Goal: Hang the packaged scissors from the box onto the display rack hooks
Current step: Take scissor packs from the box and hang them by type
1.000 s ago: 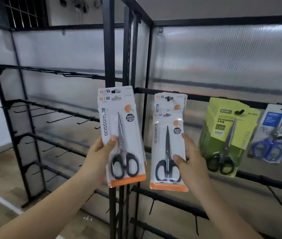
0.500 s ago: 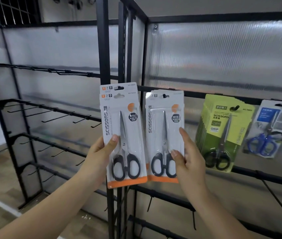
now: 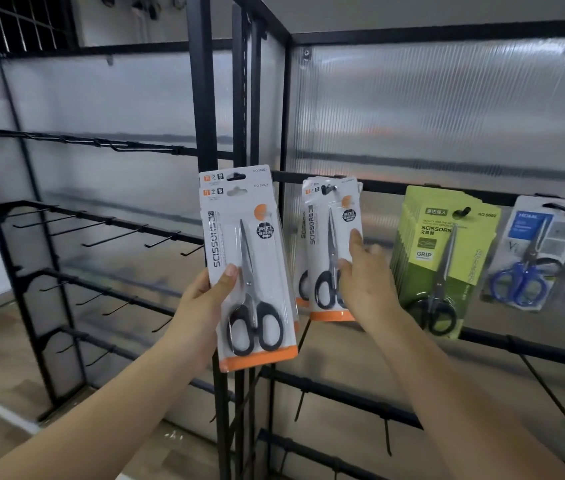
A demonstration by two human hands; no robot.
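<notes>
White-and-orange packs of scissors (image 3: 250,268) held in left hand (image 3: 201,306): two cards stacked, thumb pinching the front face, fingers behind. Held in front of the black rack upright, not yet on any hook.

Right hand (image 3: 364,289) at the hung pack (image 3: 333,251), which sits on a hook (image 3: 328,189) of the upper rail (image 3: 388,187). Fingertips touch the card's right edge; cannot tell whether they pinch it or only steady it. Hang hole appears threaded over the hook tip; at least one more card of the same kind behind it.

Neighbours on the same rail: green scissor packs (image 3: 447,258), then a blue-handled pack (image 3: 530,258). Box not in view.

Risks, judged:
- Card only just on the hook tip; letting go before it slides back could drop it.
- Left grip is a thumb pinch on two loose cards; rear one may slip out when the front one is taken.
- Hang holes are small, so a tilted card may miss the hook.
</notes>
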